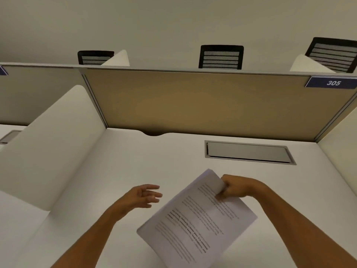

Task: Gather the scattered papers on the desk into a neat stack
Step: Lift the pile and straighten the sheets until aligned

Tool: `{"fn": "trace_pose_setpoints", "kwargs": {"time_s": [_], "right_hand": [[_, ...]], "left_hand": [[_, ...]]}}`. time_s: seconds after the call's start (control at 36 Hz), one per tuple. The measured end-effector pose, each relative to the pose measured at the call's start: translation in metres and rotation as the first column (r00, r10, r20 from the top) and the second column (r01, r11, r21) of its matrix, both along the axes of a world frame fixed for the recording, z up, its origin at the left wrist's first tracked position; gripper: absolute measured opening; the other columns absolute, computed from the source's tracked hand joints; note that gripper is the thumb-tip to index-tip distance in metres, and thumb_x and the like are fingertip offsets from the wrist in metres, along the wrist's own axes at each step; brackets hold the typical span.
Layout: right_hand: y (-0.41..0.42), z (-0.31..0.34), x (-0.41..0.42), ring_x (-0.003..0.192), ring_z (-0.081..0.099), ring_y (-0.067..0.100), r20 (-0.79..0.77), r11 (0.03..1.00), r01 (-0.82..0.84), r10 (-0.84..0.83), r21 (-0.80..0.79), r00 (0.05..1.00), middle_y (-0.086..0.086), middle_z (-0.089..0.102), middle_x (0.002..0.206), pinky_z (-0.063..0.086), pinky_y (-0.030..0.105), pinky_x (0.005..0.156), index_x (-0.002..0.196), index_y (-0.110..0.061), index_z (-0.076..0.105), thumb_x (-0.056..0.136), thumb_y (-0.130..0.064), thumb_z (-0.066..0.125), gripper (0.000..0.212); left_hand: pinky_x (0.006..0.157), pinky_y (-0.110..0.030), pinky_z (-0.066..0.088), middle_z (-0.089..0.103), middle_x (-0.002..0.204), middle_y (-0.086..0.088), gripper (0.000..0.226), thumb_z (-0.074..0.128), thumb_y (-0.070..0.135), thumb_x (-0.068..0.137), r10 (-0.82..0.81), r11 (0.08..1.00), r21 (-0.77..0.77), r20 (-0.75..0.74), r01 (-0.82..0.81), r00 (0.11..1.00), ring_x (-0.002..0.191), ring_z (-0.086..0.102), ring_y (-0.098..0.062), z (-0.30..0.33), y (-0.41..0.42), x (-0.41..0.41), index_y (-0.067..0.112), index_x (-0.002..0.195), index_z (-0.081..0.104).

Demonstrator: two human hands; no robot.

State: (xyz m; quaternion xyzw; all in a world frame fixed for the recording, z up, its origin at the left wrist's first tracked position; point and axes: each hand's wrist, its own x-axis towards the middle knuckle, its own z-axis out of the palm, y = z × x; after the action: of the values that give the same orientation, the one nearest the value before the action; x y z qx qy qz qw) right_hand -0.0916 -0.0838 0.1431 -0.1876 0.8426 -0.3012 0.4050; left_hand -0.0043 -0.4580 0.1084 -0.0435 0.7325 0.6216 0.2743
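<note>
1. The papers [197, 219] are hanging as one printed sheaf above the near middle of the white table [119, 163], turned at a slant, with the text side facing up.
2. The right hand [237, 187] is gripping the sheaf at its far right edge, close to the top corner; its fingers [222, 194] are curling tightly over the sheet and pinching it, so the rest of the sheaf is trailing down and to the left of them.
3. The left hand [142, 196] is hovering just to the left of the papers, apart from them; its fingers [152, 194] are spreading loosely and pointing toward the sheaf, holding nothing.
4. A grey cable hatch [249, 152] is lying flush in the table beyond the right hand.
5. A tan partition [193, 101] is standing along the far edge, carrying a blue label [331, 82] reading 305.
6. White side dividers [58, 142] are flanking the table, and black chair backs [221, 57] are showing above the partition.
</note>
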Motion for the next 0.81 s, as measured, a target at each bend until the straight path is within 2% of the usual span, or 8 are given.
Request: {"fn": "trace_pose_setpoints", "kwargs": {"time_s": [0.14, 0.22, 0.28, 0.39, 0.56, 0.64, 0.72, 0.81], "right_hand": [[-0.023, 0.020, -0.012, 0.098, 0.075, 0.021, 0.115, 0.997, -0.074, 0.072, 0.011, 0.991, 0.006, 0.075, 0.115, 0.062, 0.035, 0.088, 0.117, -0.012, 0.071, 0.086, -0.025, 0.075, 0.034], [-0.034, 0.024, -0.016, 0.094, 0.076, 0.019, 0.159, 0.996, -0.091, 0.087, 0.021, 0.983, 0.000, 0.076, 0.107, 0.063, 0.034, 0.083, 0.111, -0.020, 0.072, 0.085, -0.025, 0.076, 0.026], [-0.040, 0.027, -0.016, 0.091, 0.076, 0.017, 0.187, 0.996, -0.090, 0.084, 0.023, 0.979, -0.004, 0.077, 0.102, 0.063, 0.031, 0.079, 0.105, -0.025, 0.072, 0.086, -0.023, 0.076, 0.020], [-0.047, 0.029, -0.021, 0.100, 0.074, 0.028, 0.210, 0.998, -0.058, 0.056, 0.007, 0.976, 0.010, 0.075, 0.114, 0.060, 0.042, 0.092, 0.110, -0.015, 0.072, 0.085, -0.020, 0.077, 0.025], [-0.048, 0.031, -0.030, 0.087, 0.078, 0.028, 0.113, 0.943, 0.295, -0.279, -0.155, 0.953, 0.007, 0.080, 0.099, 0.063, 0.035, 0.072, 0.101, -0.018, 0.079, 0.075, -0.034, 0.086, 0.031], [-0.045, 0.023, -0.035, 0.090, 0.076, 0.027, 0.188, 0.847, 0.476, -0.441, -0.236, 0.878, 0.010, 0.079, 0.102, 0.062, 0.036, 0.077, 0.100, -0.014, 0.078, 0.071, -0.043, 0.087, 0.043], [-0.047, 0.013, -0.033, 0.086, 0.076, 0.021, 0.268, 0.763, 0.583, -0.521, -0.280, 0.810, 0.008, 0.079, 0.099, 0.060, 0.031, 0.072, 0.100, -0.012, 0.079, 0.052, -0.055, 0.089, 0.066], [-0.056, 0.002, -0.026, 0.087, 0.078, 0.022, 0.379, 0.645, 0.673, -0.558, -0.362, 0.738, 0.009, 0.079, 0.101, 0.062, 0.032, 0.069, 0.109, -0.007, 0.074, 0.059, -0.049, 0.087, 0.066]], "left_hand": [[0.100, -0.047, 0.054, 0.072, 0.124, -0.005, 0.067, 0.067, 0.052, 0.078, -0.303, 0.949, -0.081, 0.052, 0.306, 0.952, 0.114, 0.069, -0.024, 0.026, 0.032, 0.002, 0.019, 0.136, 0.053], [0.092, -0.048, 0.058, 0.069, 0.128, -0.008, 0.063, 0.070, 0.043, 0.081, -0.308, 0.951, -0.021, 0.028, 0.309, 0.951, 0.111, 0.070, -0.033, 0.025, 0.047, 0.011, 0.018, 0.136, 0.052], [0.089, -0.049, 0.060, 0.072, 0.123, -0.003, 0.054, 0.075, 0.037, 0.083, -0.300, 0.952, -0.075, -0.014, 0.298, 0.954, 0.104, 0.073, -0.029, 0.021, 0.053, 0.016, 0.021, 0.130, 0.056], [0.086, -0.054, 0.060, 0.077, 0.112, -0.003, 0.045, 0.077, 0.041, 0.080, -0.156, 0.980, -0.138, -0.072, 0.145, 0.985, 0.091, 0.077, -0.027, 0.014, 0.053, 0.023, 0.021, 0.119, 0.064], [0.082, -0.051, 0.062, 0.077, 0.112, -0.004, 0.045, 0.079, 0.037, 0.081, 0.014, 1.000, -0.026, -0.083, -0.016, 0.996, 0.091, 0.077, -0.031, 0.019, 0.036, 0.026, 0.020, 0.120, 0.065], [0.079, -0.049, 0.063, 0.078, 0.110, -0.005, 0.048, 0.080, 0.037, 0.079, 0.076, 0.997, -0.019, -0.083, -0.078, 0.994, 0.090, 0.077, -0.032, 0.021, 0.026, 0.023, 0.019, 0.121, 0.065], [0.075, -0.045, 0.064, 0.079, 0.106, -0.005, 0.045, 0.081, 0.038, 0.079, 0.140, 0.990, -0.017, -0.093, -0.143, 0.986, 0.088, 0.077, -0.031, 0.022, 0.014, 0.021, 0.020, 0.117, 0.067], [0.072, -0.043, 0.064, 0.079, 0.105, -0.007, 0.041, 0.081, 0.035, 0.079, 0.218, 0.976, 0.011, -0.114, -0.218, 0.969, 0.088, 0.077, -0.032, 0.021, -0.001, 0.017, 0.018, 0.115, 0.069]]}}
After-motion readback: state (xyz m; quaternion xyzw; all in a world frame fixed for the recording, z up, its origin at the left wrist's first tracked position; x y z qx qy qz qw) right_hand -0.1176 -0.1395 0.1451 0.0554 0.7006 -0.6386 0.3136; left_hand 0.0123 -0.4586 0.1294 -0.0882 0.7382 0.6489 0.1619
